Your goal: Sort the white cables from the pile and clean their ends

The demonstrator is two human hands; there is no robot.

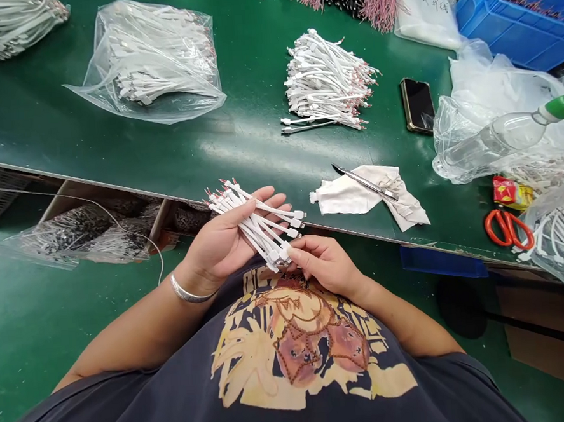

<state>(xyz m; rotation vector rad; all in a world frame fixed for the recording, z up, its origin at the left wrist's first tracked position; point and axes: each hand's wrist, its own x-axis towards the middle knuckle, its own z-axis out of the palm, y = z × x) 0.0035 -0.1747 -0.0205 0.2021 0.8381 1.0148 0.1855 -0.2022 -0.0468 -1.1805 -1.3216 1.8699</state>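
Beside the glossy green surface [154, 145], our left grip [222, 246] cradles slim white plastic cables [263, 230]; our right grip [327, 263] pinches them near their blocky plugs [281, 252].

From afar, I watch a long, glossy dark-green tabletop [164, 154] catching white glare [232, 141] above a smooth green floor [54, 320].

A: Specify hand positions.
B: Left hand [217, 245] supports the white cable bundle [259, 228], thumb on top. Right hand [327, 263] pinches at the connector ends [276, 256].
A: Tool location?
B: Metal tool [367, 183], on the cloth [345, 197].
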